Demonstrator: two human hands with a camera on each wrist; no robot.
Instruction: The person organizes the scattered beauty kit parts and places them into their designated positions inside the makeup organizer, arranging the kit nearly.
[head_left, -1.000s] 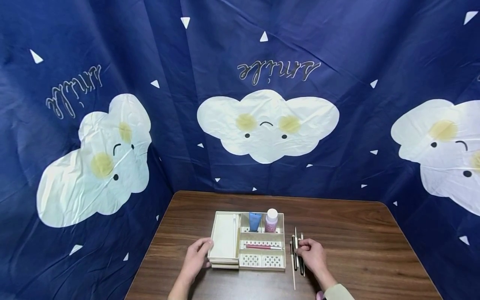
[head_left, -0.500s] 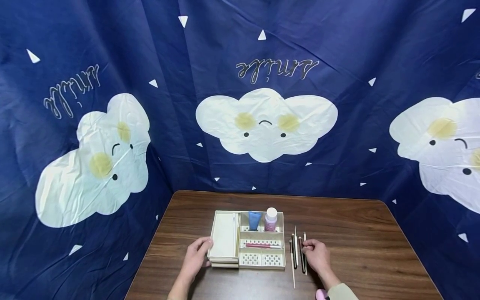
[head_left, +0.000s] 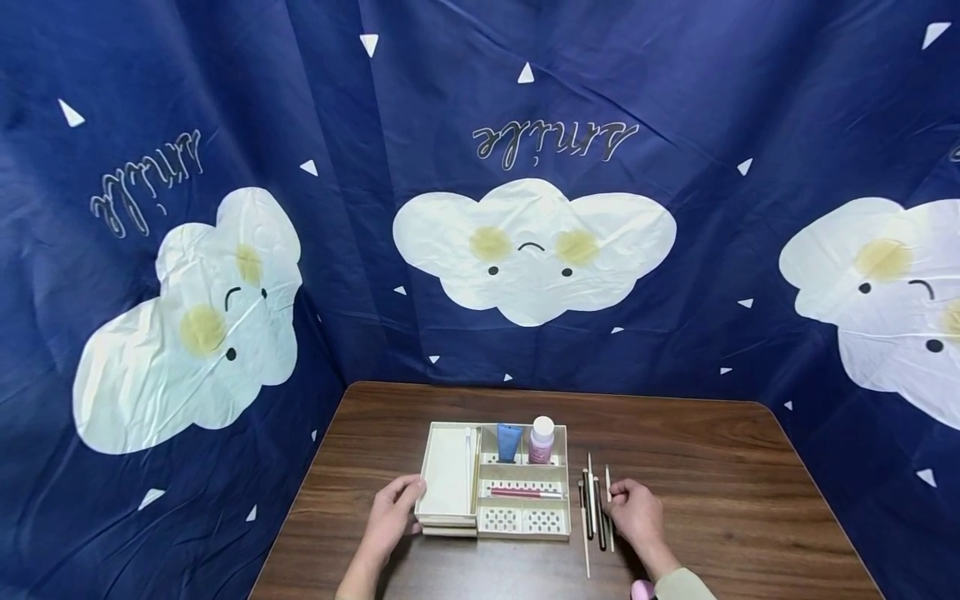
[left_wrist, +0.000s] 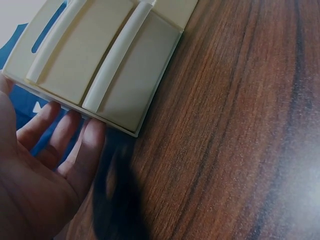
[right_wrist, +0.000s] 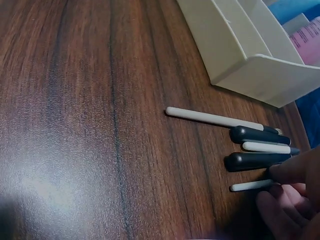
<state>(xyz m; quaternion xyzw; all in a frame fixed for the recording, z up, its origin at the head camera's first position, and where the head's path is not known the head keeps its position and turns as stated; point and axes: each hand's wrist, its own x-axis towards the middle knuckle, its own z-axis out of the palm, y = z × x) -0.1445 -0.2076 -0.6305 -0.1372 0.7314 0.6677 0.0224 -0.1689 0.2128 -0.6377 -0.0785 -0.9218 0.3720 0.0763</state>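
Observation:
My left hand [head_left: 393,508] rests against the left side of a cream storage organizer [head_left: 446,471]. In the left wrist view, the fairly straight fingers touch the side edge beside the drawer fronts [left_wrist: 132,75]. To the organizer's right, my right hand [head_left: 637,512] pinches a thin white-handled makeup brush [right_wrist: 250,185] between thumb and fingers, low at the table. Several other brushes lie side by side just left of it, among them a long pale one [right_wrist: 215,118] and a thick black-handled one [right_wrist: 247,161]. The right fingers hide part of the held brush.
A blue tube [head_left: 508,442] and a white-capped bottle [head_left: 542,442] stand in the organizer's back compartments. A dark red pen-like stick [head_left: 517,492] lies in the middle one. A pink object [head_left: 642,590] shows near my right sleeve. Behind the wooden table [head_left: 720,492] hangs a blue curtain [head_left: 360,250].
My right hand has shifted slightly right, and the brush at its fingertips now lies apart from the others. The dark brush beside it has moved a little left. My left hand stays put.

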